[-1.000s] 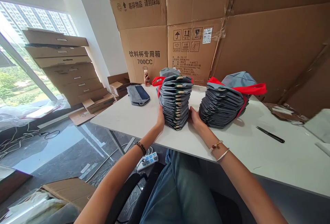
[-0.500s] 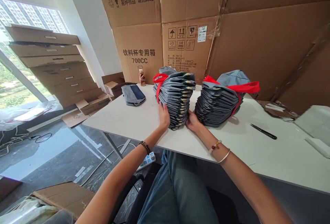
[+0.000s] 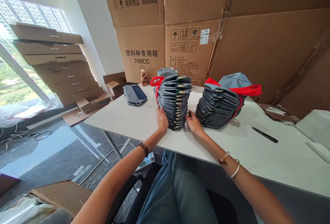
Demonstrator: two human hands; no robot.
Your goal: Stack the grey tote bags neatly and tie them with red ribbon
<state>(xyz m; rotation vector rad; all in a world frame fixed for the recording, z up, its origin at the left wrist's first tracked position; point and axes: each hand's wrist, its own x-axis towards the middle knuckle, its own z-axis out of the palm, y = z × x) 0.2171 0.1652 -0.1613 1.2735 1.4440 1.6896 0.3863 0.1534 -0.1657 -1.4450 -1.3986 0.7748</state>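
A bundle of folded grey-blue fabric bags point(image 3: 171, 97), tied with a red strap, stands on the white table in front of me. My left hand point(image 3: 162, 120) lies along its lower left side, thumb toward me and the other fingers partly hidden, holding it. At its lower right edge is my right hand point(image 3: 194, 122), fingers apart, with the fingertips at or just touching the fabric. To the right a second, similar bundle point(image 3: 219, 105) leans on the table, bound by its own red strap. It sits right behind my right hand.
A folded grey and navy cloth piece point(image 3: 134, 95) lies left on the table point(image 3: 116, 121). Behind it stands a small brown bottle point(image 3: 143, 78). A black craft knife point(image 3: 264, 134) lies at the right. Large cardboard sheets point(image 3: 190, 14) wall off the table's back.
The left bundle has turned slightly and stands more upright. My right hand and forearm have shifted right, with the fingers loosened from the bundle's side. My left hand stays against it.
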